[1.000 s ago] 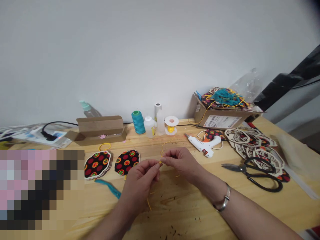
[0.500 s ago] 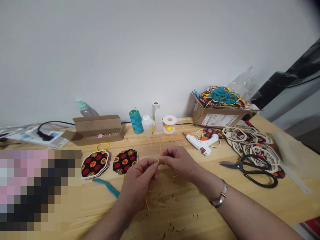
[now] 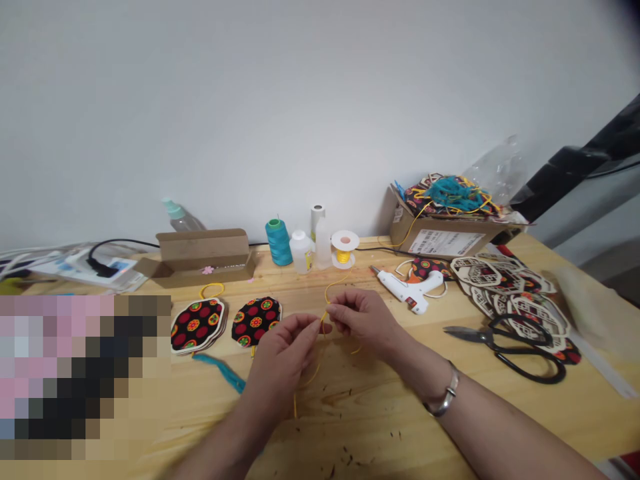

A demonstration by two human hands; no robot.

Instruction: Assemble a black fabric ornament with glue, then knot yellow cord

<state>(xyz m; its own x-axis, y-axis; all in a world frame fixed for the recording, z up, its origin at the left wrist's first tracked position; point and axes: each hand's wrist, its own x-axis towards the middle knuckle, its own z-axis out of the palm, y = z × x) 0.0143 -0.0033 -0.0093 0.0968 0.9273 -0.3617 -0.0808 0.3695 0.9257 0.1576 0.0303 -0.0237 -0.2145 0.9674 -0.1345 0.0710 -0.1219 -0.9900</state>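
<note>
One yellow cord (image 3: 326, 294) is pinched in each grip; left hand (image 3: 287, 350) and right hand (image 3: 367, 322) have been slightly parted, exposing workable slack.

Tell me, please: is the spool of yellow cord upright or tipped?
Upright: the spool stands with one round end facing up, yellow cord wound below it.

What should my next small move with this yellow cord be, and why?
I'd probably draw it gently snug: your left hand and right hand pinch the yellow cord close together, a small loop seems to hang loose between them, and the stretch toward the white spool curves slackly.
</note>
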